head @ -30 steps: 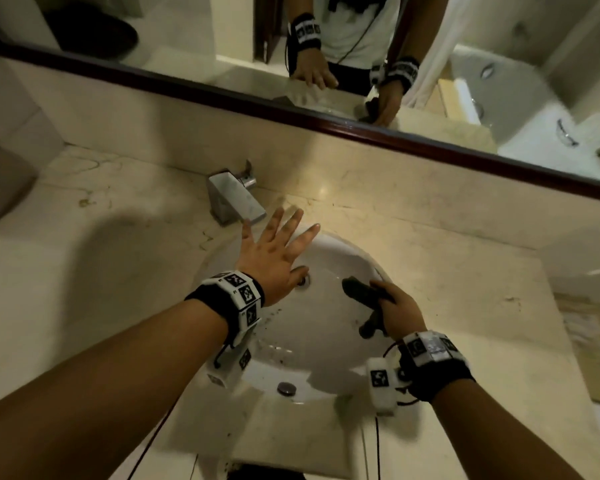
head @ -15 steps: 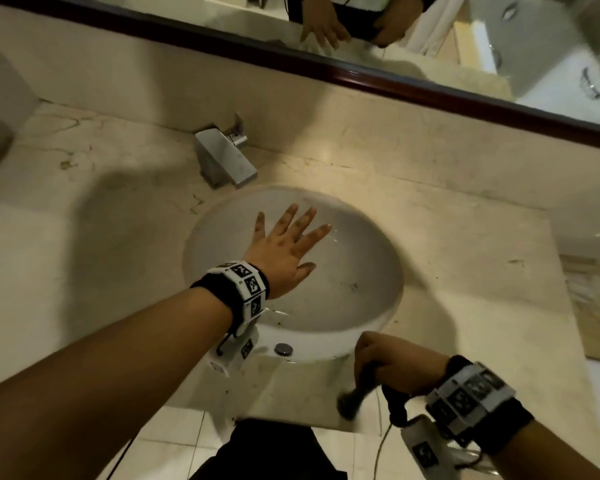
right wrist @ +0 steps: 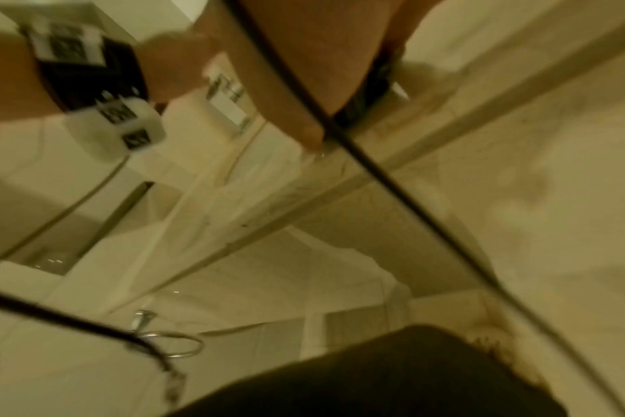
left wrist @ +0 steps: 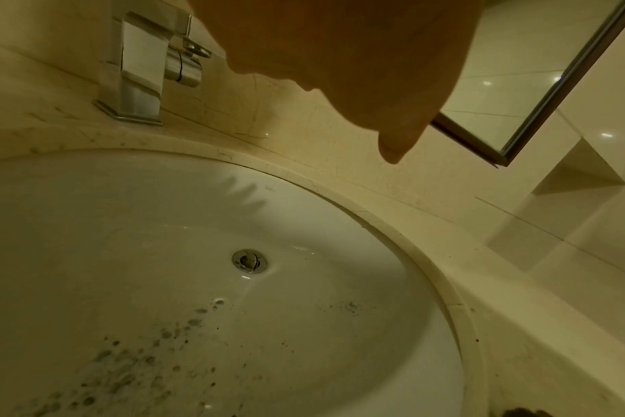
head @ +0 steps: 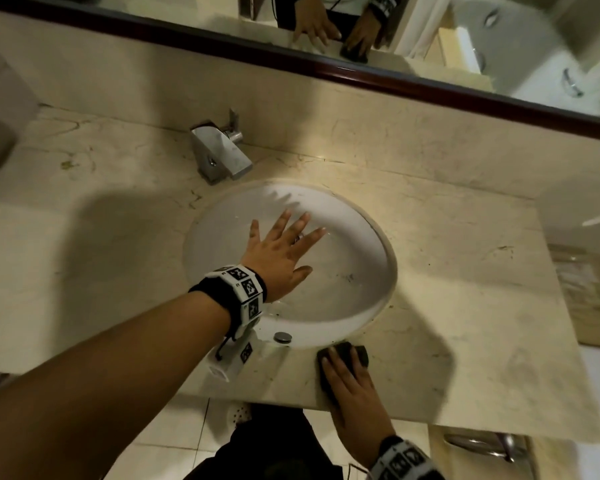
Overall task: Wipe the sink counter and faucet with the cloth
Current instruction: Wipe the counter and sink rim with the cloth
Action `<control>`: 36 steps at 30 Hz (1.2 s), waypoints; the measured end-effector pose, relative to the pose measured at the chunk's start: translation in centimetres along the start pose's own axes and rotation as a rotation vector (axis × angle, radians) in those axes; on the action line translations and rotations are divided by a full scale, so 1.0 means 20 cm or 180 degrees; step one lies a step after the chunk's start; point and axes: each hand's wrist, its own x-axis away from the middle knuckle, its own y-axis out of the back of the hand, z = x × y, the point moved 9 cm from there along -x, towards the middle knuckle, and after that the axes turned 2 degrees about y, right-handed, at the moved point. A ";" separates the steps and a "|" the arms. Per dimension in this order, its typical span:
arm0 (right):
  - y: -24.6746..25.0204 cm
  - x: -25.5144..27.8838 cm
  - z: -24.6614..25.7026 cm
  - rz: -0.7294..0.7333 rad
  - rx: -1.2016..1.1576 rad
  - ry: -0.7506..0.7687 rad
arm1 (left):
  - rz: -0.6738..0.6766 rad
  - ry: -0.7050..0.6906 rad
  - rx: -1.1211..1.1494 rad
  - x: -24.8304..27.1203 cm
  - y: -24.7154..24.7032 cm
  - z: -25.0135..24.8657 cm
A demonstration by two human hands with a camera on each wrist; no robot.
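Note:
A dark cloth (head: 358, 355) lies on the beige marble counter (head: 465, 306) just in front of the white sink basin (head: 343, 289). My right hand (head: 343, 372) presses flat on the cloth with straight fingers and covers most of it. Over the basin's left half my left hand (head: 284, 244) hovers with its fingers spread and holds nothing. The square chrome faucet (head: 219, 154) stands behind the basin at the left, also in the left wrist view as the faucet (left wrist: 143, 70). That view shows the drain (left wrist: 248, 261) and dark specks on the bowl. The right wrist view is blurred.
A mirror with a dark red frame (head: 430, 84) runs above the backsplash and reflects both hands. A chrome button (head: 283, 337) sits at the basin's near rim. The counter's front edge is by my right wrist. A chrome towel ring (head: 482, 445) hangs below at the right.
My right hand carried the bunched cloth from over the basin back to the counter's front edge and now presses it flat there. The left hand stayed spread over the basin.

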 end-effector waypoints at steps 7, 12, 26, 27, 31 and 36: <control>0.21 -0.31 -0.06 -0.0129 0.0505 0.0176 | -0.0055 -0.0015 0.0000 0.00 0.01 -0.01; 0.57 -0.31 -0.26 -0.0968 -0.0573 -0.0387 | -0.0095 0.0020 -0.0028 0.00 0.03 0.03; 0.34 -0.18 -0.23 -0.0255 0.1063 0.0913 | 0.0023 0.0050 -0.0016 -0.07 0.00 0.11; 0.40 -0.19 -0.28 -0.0324 0.0944 0.0714 | 0.0027 0.0055 -0.0022 -0.07 0.00 0.12; 0.47 -0.19 -0.14 -0.0853 0.0695 0.0902 | 0.0021 0.0042 -0.0017 -0.07 0.00 0.12; 0.03 -0.08 0.27 0.0095 0.0883 0.2588 | 0.0034 0.0024 -0.0007 -0.06 -0.01 0.11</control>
